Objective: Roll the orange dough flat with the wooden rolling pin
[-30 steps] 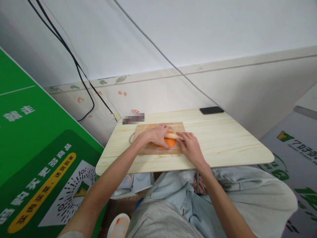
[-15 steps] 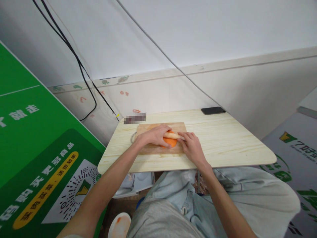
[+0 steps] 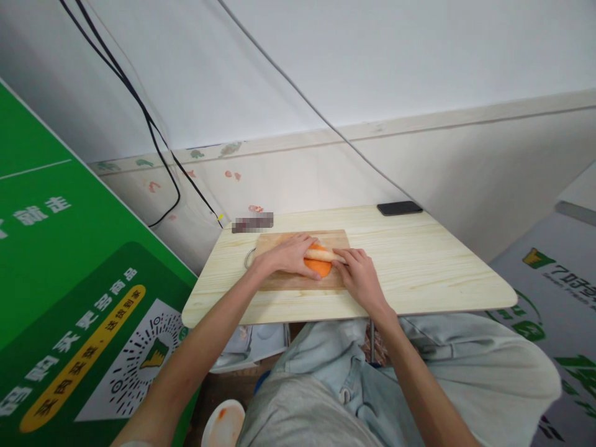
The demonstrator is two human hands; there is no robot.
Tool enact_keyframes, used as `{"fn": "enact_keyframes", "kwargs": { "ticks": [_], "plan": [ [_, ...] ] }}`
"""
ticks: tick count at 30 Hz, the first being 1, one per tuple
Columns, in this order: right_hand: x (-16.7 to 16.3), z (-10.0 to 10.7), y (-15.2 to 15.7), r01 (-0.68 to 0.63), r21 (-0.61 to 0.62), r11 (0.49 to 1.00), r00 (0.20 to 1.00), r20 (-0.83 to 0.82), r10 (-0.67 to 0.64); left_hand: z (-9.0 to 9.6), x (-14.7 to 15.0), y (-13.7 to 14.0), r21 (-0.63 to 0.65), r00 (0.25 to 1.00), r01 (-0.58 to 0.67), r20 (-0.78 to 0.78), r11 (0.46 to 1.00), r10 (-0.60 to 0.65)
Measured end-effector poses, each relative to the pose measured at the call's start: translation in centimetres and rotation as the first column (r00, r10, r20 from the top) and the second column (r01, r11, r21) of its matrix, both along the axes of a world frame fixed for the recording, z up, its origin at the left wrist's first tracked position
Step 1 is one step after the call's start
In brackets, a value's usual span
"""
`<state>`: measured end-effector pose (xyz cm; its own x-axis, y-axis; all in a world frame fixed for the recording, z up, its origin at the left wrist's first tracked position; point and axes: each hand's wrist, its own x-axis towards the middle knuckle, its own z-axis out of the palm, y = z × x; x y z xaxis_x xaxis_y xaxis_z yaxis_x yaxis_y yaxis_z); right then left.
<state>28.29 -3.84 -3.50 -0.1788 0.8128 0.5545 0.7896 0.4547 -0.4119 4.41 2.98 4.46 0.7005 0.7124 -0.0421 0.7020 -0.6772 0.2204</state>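
A flat, roundish sheet of orange dough lies on a wooden cutting board. Across it rests a pale rolling pin, with orange showing both above and below it. My right hand is closed around the pin's right end, thumb and fingers pinching it. My left hand arches over the dough's left side, thumb at the near edge and fingers at the far edge. The pin's left end and part of the dough are hidden beneath that hand.
The board lies on a light wood-grain table. A black phone and a blurred-out item sit along its back edge by the wall. Below the table's front is a white bowl with orange smears. Green panel at left.
The rolling pin has shifted slightly on the dough, and more orange shows above it. Both hands keep nearly the same places; my left thumb sits a little lower and farther left.
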Motion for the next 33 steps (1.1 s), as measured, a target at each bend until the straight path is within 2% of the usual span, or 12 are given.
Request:
{"fn": "enact_keyframes", "kwargs": {
  "ticks": [7,16,20,26,29,33],
  "plan": [
    [-0.2,0.1,-0.1,0.012,0.011,1.0,1.0,0.003,-0.012,-0.1,0.0,-0.6,0.007,0.998,-0.004,0.069,1.0,0.003],
    [-0.1,0.0,0.0,0.018,0.011,1.0,0.999,0.028,-0.018,-0.1,-0.1,-0.6,-0.027,0.997,-0.011,0.075,1.0,0.013],
    [-0.1,0.0,0.0,0.014,0.014,1.0,0.999,0.036,-0.015,0.0,0.1,-0.9,-0.04,0.999,-0.006,0.042,0.999,0.007],
    [0.0,-0.5,0.5,0.018,0.005,1.0,1.0,-0.007,-0.018,1.2,1.6,-0.7,-0.044,0.999,-0.014,-0.047,0.999,0.012],
    [0.1,-0.6,0.5,0.006,0.003,1.0,1.0,-0.006,-0.006,1.1,2.2,-0.6,-0.016,0.998,-0.012,-0.058,1.0,0.012],
    [0.1,-0.5,0.4,0.007,0.003,1.0,1.0,-0.003,-0.007,0.3,2.1,-0.9,0.035,1.0,-0.011,0.024,0.999,0.01]
  ]
}}
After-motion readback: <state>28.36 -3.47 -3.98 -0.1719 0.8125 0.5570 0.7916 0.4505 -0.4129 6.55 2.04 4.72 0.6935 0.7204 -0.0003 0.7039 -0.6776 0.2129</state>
